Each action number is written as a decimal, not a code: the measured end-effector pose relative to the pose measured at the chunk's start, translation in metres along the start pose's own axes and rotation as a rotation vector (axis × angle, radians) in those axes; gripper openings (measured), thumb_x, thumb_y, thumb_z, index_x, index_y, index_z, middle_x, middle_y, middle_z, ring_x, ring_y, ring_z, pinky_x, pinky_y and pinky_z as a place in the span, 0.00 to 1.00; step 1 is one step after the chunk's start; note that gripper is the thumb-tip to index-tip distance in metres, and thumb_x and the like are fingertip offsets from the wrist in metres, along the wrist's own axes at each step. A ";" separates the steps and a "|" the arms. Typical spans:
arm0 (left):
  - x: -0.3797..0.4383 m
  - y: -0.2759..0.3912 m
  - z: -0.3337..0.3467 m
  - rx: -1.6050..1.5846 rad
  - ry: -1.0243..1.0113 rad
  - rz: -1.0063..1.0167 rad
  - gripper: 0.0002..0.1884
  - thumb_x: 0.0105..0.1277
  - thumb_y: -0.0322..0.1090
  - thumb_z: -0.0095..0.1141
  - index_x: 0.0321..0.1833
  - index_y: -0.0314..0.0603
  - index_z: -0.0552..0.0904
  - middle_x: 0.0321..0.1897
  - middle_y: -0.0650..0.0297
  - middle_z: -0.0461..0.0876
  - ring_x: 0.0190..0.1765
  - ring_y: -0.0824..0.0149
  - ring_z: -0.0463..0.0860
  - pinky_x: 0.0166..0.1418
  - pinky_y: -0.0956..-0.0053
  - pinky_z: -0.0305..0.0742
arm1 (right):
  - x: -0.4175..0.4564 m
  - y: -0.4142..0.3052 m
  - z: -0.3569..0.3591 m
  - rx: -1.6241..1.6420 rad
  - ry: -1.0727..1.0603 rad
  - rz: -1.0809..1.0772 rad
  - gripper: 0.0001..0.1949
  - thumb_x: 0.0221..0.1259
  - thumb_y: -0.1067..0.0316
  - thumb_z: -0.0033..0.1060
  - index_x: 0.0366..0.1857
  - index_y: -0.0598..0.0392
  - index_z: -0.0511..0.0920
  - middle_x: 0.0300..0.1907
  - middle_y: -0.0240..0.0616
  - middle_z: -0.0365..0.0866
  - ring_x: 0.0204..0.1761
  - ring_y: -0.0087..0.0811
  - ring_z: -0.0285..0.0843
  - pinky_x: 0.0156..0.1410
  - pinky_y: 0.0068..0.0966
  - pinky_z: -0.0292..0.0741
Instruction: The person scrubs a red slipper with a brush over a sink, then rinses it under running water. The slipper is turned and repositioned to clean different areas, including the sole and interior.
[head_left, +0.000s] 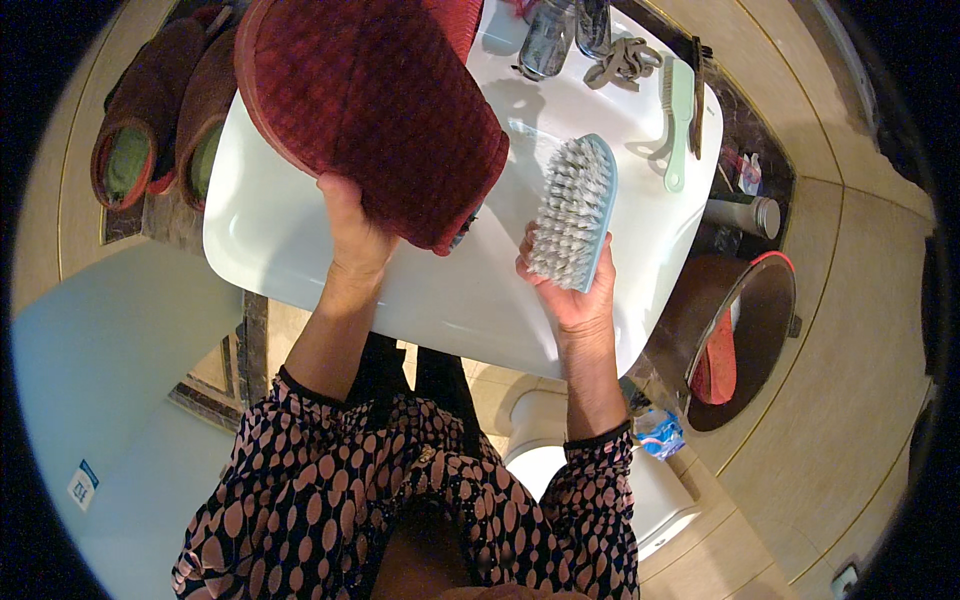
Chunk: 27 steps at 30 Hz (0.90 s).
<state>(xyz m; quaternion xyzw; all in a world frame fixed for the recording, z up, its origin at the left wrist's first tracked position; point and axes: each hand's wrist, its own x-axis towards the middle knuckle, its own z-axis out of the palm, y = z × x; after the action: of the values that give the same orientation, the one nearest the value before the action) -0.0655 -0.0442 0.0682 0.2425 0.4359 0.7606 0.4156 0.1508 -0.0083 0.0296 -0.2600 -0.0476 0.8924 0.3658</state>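
My left hand (356, 229) grips the lower edge of a dark red quilted fabric shoe or boot (375, 112), lifted over the white washbasin (442, 300). A dark edge, perhaps its sole, peeks out at the lower right. In my right hand (581, 296) is a scrubbing brush (574, 214) with a light blue back. Its pale bristles face up and to the left, and the thumb and fingers wrap its near end. The brush is apart from the red fabric. More red material lies partly hidden behind the held piece.
On the basin's right rim rest a green-handled brush (679, 124), a thin dark brush (698, 101), crumpled laces (622, 64) and a dark glass or jar (546, 41). Brown shoes (135, 120) stand left. A bucket (772, 315) holding a red insole (720, 367) and a capped cylindrical container (750, 215) are right.
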 end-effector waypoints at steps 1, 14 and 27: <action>0.000 -0.001 -0.002 -0.011 -0.007 -0.009 0.49 0.56 0.73 0.45 0.71 0.41 0.55 0.68 0.59 0.61 0.69 0.57 0.62 0.72 0.59 0.56 | -0.001 0.000 0.001 0.006 0.003 0.002 0.34 0.53 0.37 0.56 0.57 0.53 0.69 0.45 0.49 0.73 0.41 0.39 0.69 0.36 0.33 0.68; 0.003 0.000 0.002 0.058 0.016 -0.040 0.48 0.58 0.76 0.35 0.73 0.50 0.50 0.69 0.58 0.57 0.68 0.52 0.61 0.71 0.54 0.57 | -0.012 -0.002 -0.006 -0.325 0.252 -0.112 0.29 0.55 0.46 0.59 0.56 0.55 0.71 0.47 0.46 0.77 0.46 0.38 0.75 0.43 0.34 0.73; 0.002 -0.002 0.005 -0.151 0.023 -0.048 0.36 0.68 0.57 0.43 0.67 0.32 0.59 0.63 0.53 0.66 0.63 0.56 0.69 0.66 0.62 0.66 | 0.022 0.026 0.080 -1.408 0.004 -0.648 0.18 0.53 0.70 0.64 0.49 0.59 0.77 0.38 0.43 0.79 0.38 0.35 0.78 0.46 0.26 0.73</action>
<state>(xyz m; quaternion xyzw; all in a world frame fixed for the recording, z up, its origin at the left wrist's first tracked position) -0.0619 -0.0394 0.0689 0.1912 0.3877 0.7837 0.4460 0.0814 -0.0044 0.0820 -0.4059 -0.6767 0.4998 0.3572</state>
